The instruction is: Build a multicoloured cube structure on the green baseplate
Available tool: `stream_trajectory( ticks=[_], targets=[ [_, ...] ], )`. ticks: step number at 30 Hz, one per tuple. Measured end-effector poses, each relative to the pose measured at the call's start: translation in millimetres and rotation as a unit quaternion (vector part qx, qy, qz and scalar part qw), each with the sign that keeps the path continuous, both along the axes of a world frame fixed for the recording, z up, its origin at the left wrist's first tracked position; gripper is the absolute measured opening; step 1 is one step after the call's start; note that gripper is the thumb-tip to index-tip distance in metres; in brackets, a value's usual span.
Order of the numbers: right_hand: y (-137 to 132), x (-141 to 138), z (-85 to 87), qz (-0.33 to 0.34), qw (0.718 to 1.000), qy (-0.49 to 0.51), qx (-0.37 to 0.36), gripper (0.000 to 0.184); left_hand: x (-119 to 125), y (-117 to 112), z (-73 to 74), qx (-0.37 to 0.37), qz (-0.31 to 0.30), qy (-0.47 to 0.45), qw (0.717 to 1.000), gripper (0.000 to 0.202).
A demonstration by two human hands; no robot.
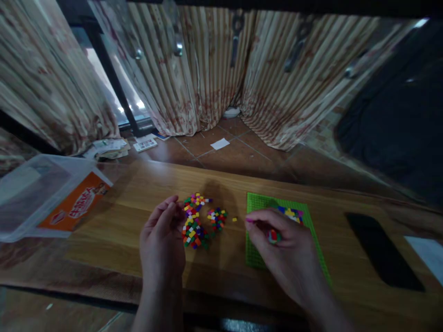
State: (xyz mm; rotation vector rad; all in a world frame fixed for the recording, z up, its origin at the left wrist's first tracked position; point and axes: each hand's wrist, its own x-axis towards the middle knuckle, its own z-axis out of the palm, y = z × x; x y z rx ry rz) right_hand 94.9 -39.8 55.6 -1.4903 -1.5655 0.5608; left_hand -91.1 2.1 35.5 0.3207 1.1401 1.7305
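Observation:
My right hand (287, 249) is closed in a pinch above the left part of a green studded baseplate (254, 256). A tiny magenta building brick (249, 220) shows between its thumb and fingertips. Partly hidden behind that hand, yellow, white, blue and purple bricks (293, 213) sit on the plate, with red and green ones visible below the fingers. My left hand (162, 237) has its thumb and fingers drawn together at the left edge of a loose pile of coloured bricks (194, 233); whatever it holds is hidden. A smaller brick cluster (217, 218) and a single yellow brick (234, 219) lie between the hands.
On the wooden table (121, 207), a clear plastic bin (51, 161) with an orange label stands at the left. A black flat object (384, 251) and a white sheet (427, 253) lie at the right. Striped curtains (194, 69) hang beyond the tiled floor.

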Motion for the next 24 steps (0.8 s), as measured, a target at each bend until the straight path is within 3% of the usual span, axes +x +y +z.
stream_trajectory(
  ticks=[3, 5, 8, 11, 17, 20, 24],
  targets=[
    [-15, 50, -0.6, -0.141, 0.987, 0.081, 0.008, 0.014, 20, -3, -4.2, -0.024, -0.053, 0.006, 0.998, 0.028],
    [-19, 85, -7.9, -0.243, 0.962, 0.119, 0.024, 0.02, 38, -7, -8.8, -0.036, -0.116, 0.027, 0.992, 0.031],
    [-21, 127, -23.1, -0.283, 0.947, 0.149, -0.023, 0.029, 67, -15, -17.1, -0.042, -0.207, 0.073, 0.975, 0.031],
    [-19, 145, -38.9, -0.272, 0.944, 0.18, -0.043, 0.033, 94, -21, -27.4, -0.046, -0.283, 0.141, 0.948, 0.032],
    [-6, 138, -58.8, -0.2, 0.958, 0.19, -0.071, 0.027, 126, -31, -59.2, -0.055, -0.374, 0.266, 0.887, 0.052],
    [0, 135, -60.1, -0.192, 0.958, 0.2, -0.072, 0.024, 131, -35, -70.0, -0.029, -0.382, 0.32, 0.866, 0.056],
    [3, 134, -59.5, -0.19, 0.956, 0.21, -0.074, 0.022, 133, -37, -71.7, -0.003, -0.379, 0.358, 0.853, 0.054]
  ],
)
